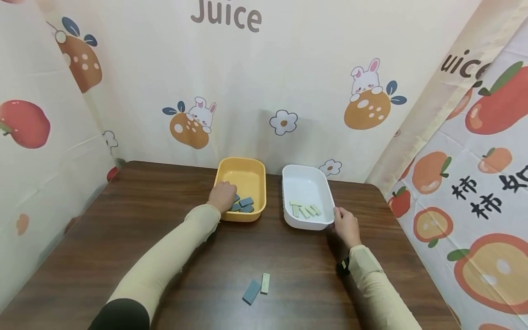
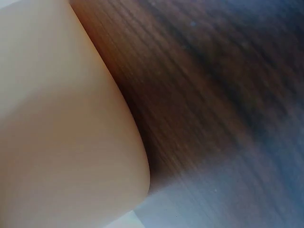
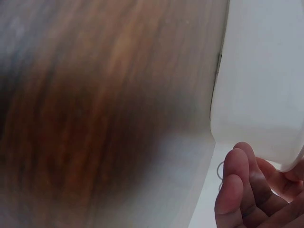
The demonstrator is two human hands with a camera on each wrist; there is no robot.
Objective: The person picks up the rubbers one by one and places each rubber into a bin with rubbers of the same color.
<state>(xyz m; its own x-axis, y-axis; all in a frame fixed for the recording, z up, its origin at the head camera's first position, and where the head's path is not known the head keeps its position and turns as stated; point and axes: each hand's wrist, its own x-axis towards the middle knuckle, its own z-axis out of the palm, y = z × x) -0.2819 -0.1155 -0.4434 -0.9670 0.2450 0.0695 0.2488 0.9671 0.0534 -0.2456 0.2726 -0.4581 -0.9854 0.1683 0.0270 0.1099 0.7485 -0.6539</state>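
My left hand (image 1: 222,196) grips the left side of a yellow plastic bin (image 1: 262,178), with its fingertips hidden behind the knuckles. Several blue-grey rectangular blocks (image 1: 246,201) lie inside that bin, close to the hand. On the right, my right hand (image 1: 346,225) pinches the near right rim of a white plastic bin (image 1: 303,176); the right wrist view shows its fingers (image 3: 236,162) curled at the bin's edge. Several pale green blocks (image 1: 305,211) lie in the white bin's near end. The left wrist view holds only a blurred beige surface and wood.
One blue-grey block (image 1: 251,292) and one pale green block (image 1: 265,283) lie side by side on the dark wooden table (image 1: 206,284), nearer to me. Behind the bins hangs a printed curtain (image 1: 247,91). More printed cloth (image 1: 466,183) borders the right side.
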